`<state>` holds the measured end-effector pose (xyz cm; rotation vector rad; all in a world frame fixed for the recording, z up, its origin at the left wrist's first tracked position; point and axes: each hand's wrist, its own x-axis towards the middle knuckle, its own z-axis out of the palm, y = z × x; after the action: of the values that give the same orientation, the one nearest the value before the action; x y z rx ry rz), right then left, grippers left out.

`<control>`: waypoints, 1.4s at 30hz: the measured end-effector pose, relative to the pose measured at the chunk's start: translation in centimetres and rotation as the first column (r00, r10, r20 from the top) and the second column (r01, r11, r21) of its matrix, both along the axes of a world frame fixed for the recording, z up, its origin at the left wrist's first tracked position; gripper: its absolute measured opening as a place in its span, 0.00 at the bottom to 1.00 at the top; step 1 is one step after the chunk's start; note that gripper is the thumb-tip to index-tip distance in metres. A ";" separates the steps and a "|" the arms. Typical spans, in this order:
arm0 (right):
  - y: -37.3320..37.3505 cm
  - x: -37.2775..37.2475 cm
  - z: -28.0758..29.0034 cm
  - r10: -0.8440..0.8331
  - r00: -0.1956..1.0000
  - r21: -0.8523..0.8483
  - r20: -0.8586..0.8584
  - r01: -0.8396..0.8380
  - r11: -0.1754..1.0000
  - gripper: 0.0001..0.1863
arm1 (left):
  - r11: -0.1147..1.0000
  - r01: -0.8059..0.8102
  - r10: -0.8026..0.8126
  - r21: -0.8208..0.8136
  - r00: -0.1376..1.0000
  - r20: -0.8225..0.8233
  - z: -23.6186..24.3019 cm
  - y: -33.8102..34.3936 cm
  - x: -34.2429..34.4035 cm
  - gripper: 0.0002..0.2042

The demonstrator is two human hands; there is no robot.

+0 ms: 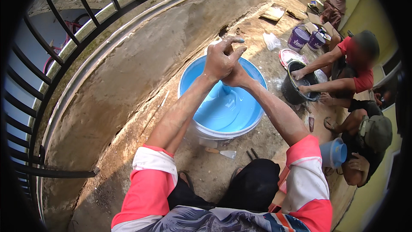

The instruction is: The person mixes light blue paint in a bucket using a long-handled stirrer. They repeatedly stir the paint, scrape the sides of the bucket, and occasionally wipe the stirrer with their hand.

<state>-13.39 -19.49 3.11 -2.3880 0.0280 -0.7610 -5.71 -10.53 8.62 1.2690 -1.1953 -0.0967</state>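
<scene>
A large white bucket (211, 134) of light blue paint (227, 109) stands on the ground in front of me. Over its middle, my left hand (219, 58) is closed, with index finger and thumb pointing right and blue paint on a fingertip. Just beneath it, my right hand (236, 76) is closed too, and the two hands touch. A paint-coated stick (226, 88) shows below them, dipping into the swirled paint; its upper part is hidden by my hands. Near the bucket's base lies a scraper (221, 152) with a wooden handle.
A low rendered wall (128, 64) with black railings (51, 64) curves along the left. To the right, a person in red (360, 62) reaches into a black bucket (294, 88). Another person in a cap (373, 133) crouches beside a blue pail (331, 152). Purple tubs (298, 38) stand farther back.
</scene>
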 end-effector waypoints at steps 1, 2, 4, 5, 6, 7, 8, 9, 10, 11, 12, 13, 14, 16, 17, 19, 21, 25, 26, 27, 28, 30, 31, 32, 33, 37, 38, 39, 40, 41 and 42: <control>1.4 0.6 -0.2 -0.030 0.997 0.039 0.078 0.027 0.999 0.21 | 1.000 -0.021 0.020 0.016 0.998 0.060 0.0 0.5 0.3 0.13; 2.5 0.9 -0.3 -0.063 0.986 0.080 0.154 0.051 0.995 0.22 | 1.000 -0.021 0.019 0.017 0.995 0.103 0.1 0.8 0.7 0.13; 3.2 1.2 -0.7 -0.043 0.995 0.277 -0.090 0.067 0.959 0.28 | 1.000 -0.013 0.008 0.025 0.983 0.181 0.4 1.3 1.0 0.13; 3.4 1.2 -0.9 -0.005 0.991 0.317 -0.130 0.047 0.947 0.28 | 0.998 -0.026 0.013 0.056 0.974 0.228 0.6 1.5 1.0 0.13; 3.6 1.2 -1.1 0.033 0.985 0.358 -0.168 0.030 0.933 0.27 | 0.995 -0.037 0.013 0.093 0.970 0.243 0.7 1.6 0.9 0.14; 3.9 1.0 -1.0 0.027 0.978 0.376 -0.205 0.053 0.925 0.27 | 0.991 -0.047 0.014 0.122 0.966 0.258 1.0 1.6 0.8 0.14; 4.3 0.8 -1.1 0.021 0.970 0.393 -0.242 0.078 0.916 0.26 | 0.987 -0.056 0.013 0.151 0.962 0.273 1.2 1.5 0.7 0.14; 4.7 0.5 -1.1 0.014 0.960 0.409 -0.279 0.106 0.907 0.25 | 0.984 -0.046 0.005 0.174 0.975 0.224 1.4 1.6 0.3 0.14; 5.2 0.2 0.0 0.041 0.970 0.469 -0.238 0.078 0.880 0.19 | 0.981 -0.037 0.001 0.193 0.983 0.184 1.8 1.7 0.2 0.15; 6.1 -0.2 1.4 0.068 0.978 0.531 -0.197 0.048 0.846 0.13 | 0.976 -0.028 -0.002 0.217 0.990 0.141 1.9 1.8 0.1 0.15; 6.3 -0.5 2.2 0.103 0.974 0.574 -0.202 0.032 0.818 0.11 | 0.974 -0.033 0.010 0.226 0.995 0.100 1.9 1.9 0.2 0.15; 6.3 -1.1 2.9 0.131 0.969 0.612 -0.210 0.026 0.790 0.08 | 0.972 -0.028 0.016 0.233 0.999 0.052 1.9 1.7 -0.1 0.15; 5.8 -1.5 3.4 0.171 0.949 0.635 -0.263 0.037 0.771 0.08 | 0.970 -0.021 0.021 0.241 1.000 0.005 1.8 1.6 -0.2 0.15; 4.7 -2.2 3.9 0.209 0.921 0.619 -0.330 0.044 0.784 0.09 | 0.976 -0.038 0.051 0.215 0.997 -0.055 1.1 1.3 -0.3 0.15; 4.4 -2.3 4.1 0.202 0.915 0.579 -0.349 0.041 0.814 0.09 | 0.981 -0.028 0.047 0.190 0.995 -0.093 0.8 1.2 -0.3 0.14; 2.9 -2.1 3.6 0.179 0.891 0.480 -0.417 0.048 0.876 0.12 | 0.989 -0.039 0.055 0.146 0.993 -0.104 0.4 1.1 -0.6 0.13; 0.1 -1.7 0.0 -0.036 0.973 0.156 -0.228 0.073 0.985 0.14 | 0.998 -0.029 0.032 0.053 0.998 -0.055 0.2 0.1 -1.4 0.12; 1.5 1.1 -1.2 -0.062 0.981 0.107 -0.186 0.083 0.991 0.22 | 0.994 -0.107 0.103 0.034 0.989 0.109 0.0 1.2 -0.2 0.12; 1.9 1.5 -1.6 -0.090 0.985 0.123 -0.147 0.109 0.986 0.22 | 0.992 -0.120 0.112 0.050 0.984 0.138 0.3 1.6 -0.3 0.13; 2.3 1.7 -2.0 -0.119 0.987 0.139 -0.110 0.134 0.981 0.23 | 0.987 -0.120 0.102 0.107 0.982 0.160 0.8 1.8 -0.4 0.13; 3.0 2.1 -2.4 -0.141 0.987 0.163 -0.077 0.152 0.975 0.23 | 0.984 -0.117 0.092 0.134 0.980 0.178 1.2 2.0 -0.5 0.13; 2.9 2.0 -2.9 -0.139 0.988 0.254 -0.062 0.150 0.956 0.18 | 0.977 -0.106 0.066 0.187 0.976 0.207 1.7 1.7 -0.6 0.14; 3.8 2.2 -1.5 -0.069 0.992 0.309 -0.104 0.098 0.946 0.17 | 0.972 -0.122 0.081 0.201 0.976 0.201 1.8 2.1 0.1 0.15; 4.3 1.9 -0.8 -0.009 0.989 0.355 -0.148 0.062 0.933 0.16 | 0.971 -0.124 0.085 0.207 0.979 0.187 2.0 1.9 0.4 0.15; 5.1 1.9 -0.5 0.016 0.994 0.490 -0.104 0.037 0.871 0.13 | 0.969 -0.124 0.088 0.213 0.981 0.173 2.1 1.9 0.5 0.16; 5.6 -0.4 2.9 0.216 0.925 0.667 -0.312 0.051 0.744 0.08 | 0.956 -0.045 0.065 0.291 0.996 -0.060 2.4 1.9 0.8 0.15; 4.5 -0.7 2.9 0.208 0.898 0.593 -0.387 0.070 0.802 0.07 | 0.963 -0.004 0.047 0.270 0.987 -0.152 1.9 1.5 0.3 0.14; 3.5 -0.9 2.8 0.195 0.866 0.514 -0.460 0.080 0.854 0.06 | 0.969 0.033 0.028 0.245 0.970 -0.242 1.5 1.1 0.0 0.14; 2.8 -1.2 2.7 0.150 0.873 0.448 -0.465 0.085 0.890 0.07 | 0.980 0.018 0.028 0.196 0.972 -0.231 0.9 0.8 -0.1 0.14; 2.2 -1.3 2.7 0.107 0.879 0.379 -0.464 0.088 0.921 0.08 | 0.989 0.001 0.031 0.145 0.976 -0.218 0.7 0.5 -0.1 0.14; 1.8 -1.2 2.7 0.066 0.886 0.308 -0.459 0.089 0.947 0.09 | 0.995 -0.017 0.036 0.094 0.979 -0.203 0.5 0.3 -0.1 0.13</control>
<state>-14.55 -17.74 5.82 -2.1958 0.3403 -0.1498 -5.78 -10.24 9.12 1.3208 -1.0057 -0.2588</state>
